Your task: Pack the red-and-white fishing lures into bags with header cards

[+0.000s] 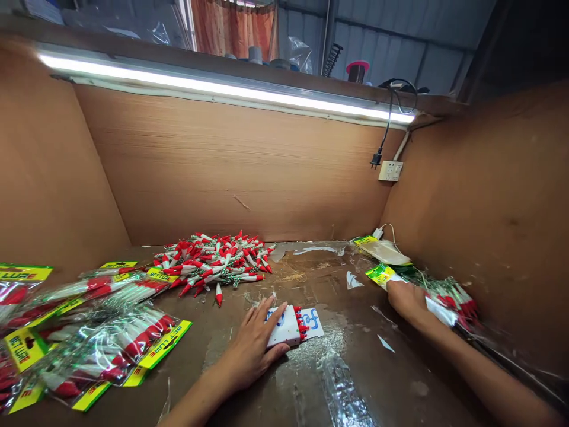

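My left hand (255, 347) lies over a small white block (284, 328) on the table, fingers stretched along its top and thumb against its near side. Red lure tips stick out of the block's right end, and a white card with blue print (313, 320) lies under it. My right hand (406, 299) rests at the right on a clear packet of red-and-white lures (448, 299) with a green and yellow header (381, 274); its fingers are curled onto the packet. A loose heap of red-and-white lures (217, 261) lies at the back of the table.
Filled packets with yellow "BET LURE" headers (102, 338) are piled at the left. Another packet (382, 249) lies at the back right below a wall socket (390, 171). Brown boards wall in the table (347, 367) on three sides, with a strip light (222, 89) above.
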The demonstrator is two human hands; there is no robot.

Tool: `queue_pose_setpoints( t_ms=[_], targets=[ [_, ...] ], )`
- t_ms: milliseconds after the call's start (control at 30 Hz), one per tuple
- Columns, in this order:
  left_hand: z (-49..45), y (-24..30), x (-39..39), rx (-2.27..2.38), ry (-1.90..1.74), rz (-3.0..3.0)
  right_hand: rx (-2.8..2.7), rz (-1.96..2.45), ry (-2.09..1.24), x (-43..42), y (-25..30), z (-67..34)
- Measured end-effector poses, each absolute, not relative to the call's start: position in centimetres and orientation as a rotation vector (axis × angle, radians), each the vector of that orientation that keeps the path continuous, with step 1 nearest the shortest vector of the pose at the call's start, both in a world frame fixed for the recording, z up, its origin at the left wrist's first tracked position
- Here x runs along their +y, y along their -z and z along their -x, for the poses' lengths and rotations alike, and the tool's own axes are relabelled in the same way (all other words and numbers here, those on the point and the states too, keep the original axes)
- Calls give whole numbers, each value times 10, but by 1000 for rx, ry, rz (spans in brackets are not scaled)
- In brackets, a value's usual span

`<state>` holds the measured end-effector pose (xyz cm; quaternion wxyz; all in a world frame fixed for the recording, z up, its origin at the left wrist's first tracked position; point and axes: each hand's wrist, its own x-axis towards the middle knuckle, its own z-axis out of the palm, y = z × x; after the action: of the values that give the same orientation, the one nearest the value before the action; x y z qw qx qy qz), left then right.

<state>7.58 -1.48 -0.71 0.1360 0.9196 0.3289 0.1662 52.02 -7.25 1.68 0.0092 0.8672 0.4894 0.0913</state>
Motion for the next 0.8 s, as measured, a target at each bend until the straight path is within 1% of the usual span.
queue_pose_setpoints(
  t_ms=[167,200,267,300,333,433,500,533,600,633,667,700,733,767,800],
  targets=[
    [-67,-3,-13,970,-644,-2529,1480,-2778,-303,-69,-21,-524],
    [-67,-7,-13,961,-702,-2467,1533,-2798,-338,-69,-26,-518],
    [-70,-15,-13,930,-813,-2288,1862,-2765,-470,-72,-37,-494],
    [-72,-19,-13,897,-859,-2157,2167,-2669,-576,-75,-41,-476],
    [-74,-23,-14,850,-886,-1994,2492,-2474,-629,-79,-45,-454],
    [-78,-31,-21,659,-792,-1421,3129,-1783,-628,-90,-47,-378],
    [-77,-34,-27,581,-670,-1152,3347,-1317,-576,-96,-42,-332],
    [-76,-33,-29,578,-633,-1087,3407,-1152,-542,-97,-40,-314],
    [-73,-31,-30,627,-672,-1075,3517,-1000,-486,-95,-34,-291],
    [-72,-28,-28,672,-737,-1100,3578,-1054,-451,-92,-32,-285],
    [-71,-26,-26,718,-811,-1131,3633,-1216,-396,-88,-31,-284],
    [-69,-24,-22,757,-882,-1159,3661,-1482,-294,-82,-30,-286],
    [-68,-22,-18,785,-936,-1181,3639,-1816,-108,-75,-30,-290],
    [-67,-21,-14,804,-969,-1199,3553,-2138,206,-67,-30,-295],
    [-65,-21,-10,818,-983,-1215,3411,-2356,643,-60,-31,-301]
  ],
)
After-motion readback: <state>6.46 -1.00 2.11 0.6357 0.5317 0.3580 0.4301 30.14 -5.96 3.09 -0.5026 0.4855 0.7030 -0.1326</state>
